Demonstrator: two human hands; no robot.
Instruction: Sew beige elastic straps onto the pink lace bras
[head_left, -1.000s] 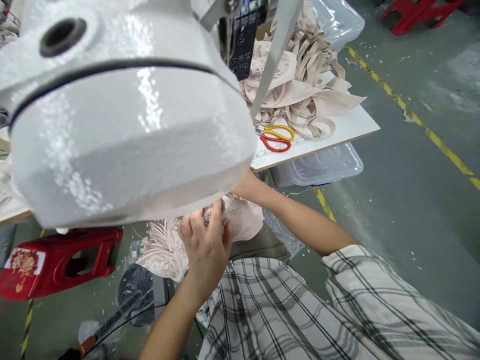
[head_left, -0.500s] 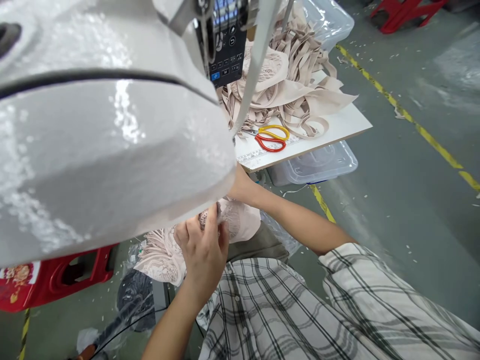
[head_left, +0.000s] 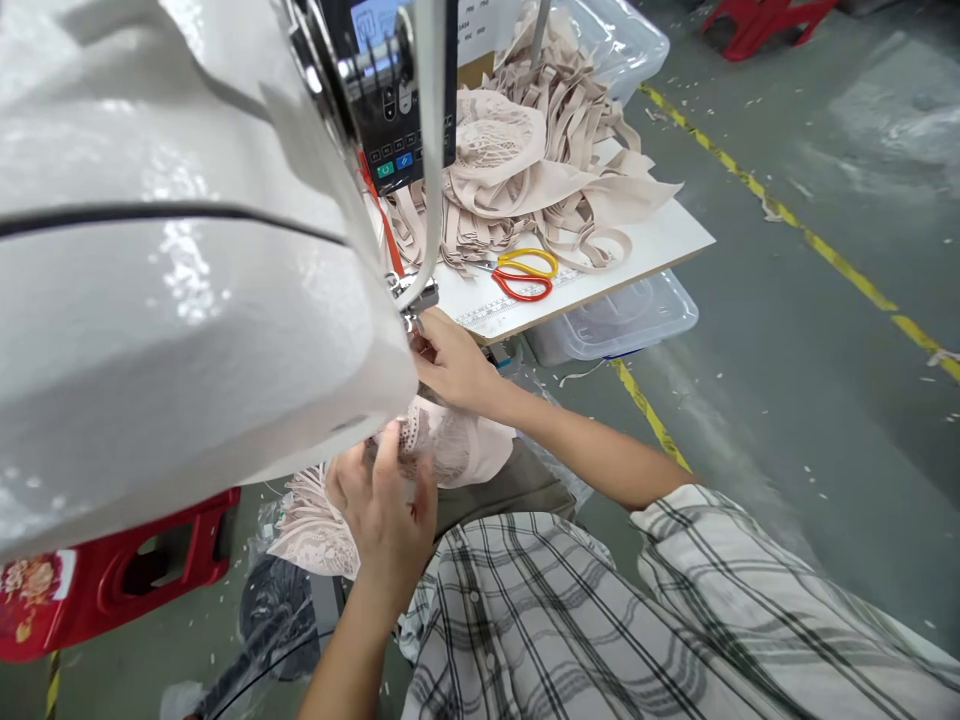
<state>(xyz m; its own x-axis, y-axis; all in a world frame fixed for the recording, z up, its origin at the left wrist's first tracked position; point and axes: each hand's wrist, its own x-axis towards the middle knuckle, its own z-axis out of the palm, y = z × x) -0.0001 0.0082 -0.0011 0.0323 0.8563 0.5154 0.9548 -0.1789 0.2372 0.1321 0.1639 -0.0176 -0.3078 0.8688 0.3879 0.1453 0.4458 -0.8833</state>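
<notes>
A large white sewing machine head (head_left: 187, 330) fills the left of the view and hides part of the work beneath it. Under its edge lies a pale pink lace piece (head_left: 450, 445), partly over my lap. My left hand (head_left: 382, 500) rests on the lace with its fingers apart. Close to the metal presser parts (head_left: 415, 295), my right hand (head_left: 457, 365) has its fingers curled and pressed together at the edge of the lace piece; its fingertips are partly hidden. More pink lace (head_left: 319, 530) hangs to the left of my left hand.
Scissors (head_left: 525, 275) with red and yellow handles lie on the white tabletop (head_left: 675, 240), beside a heap of beige straps and cups (head_left: 555, 150). A control panel (head_left: 401, 110) stands behind the machine. Clear plastic bins (head_left: 630, 320) and red stools (head_left: 150, 575) stand around.
My view has shifted, so the machine head sits further left. My right hand has come out from behind it. My left fingers have spread and moved slightly left and down.
</notes>
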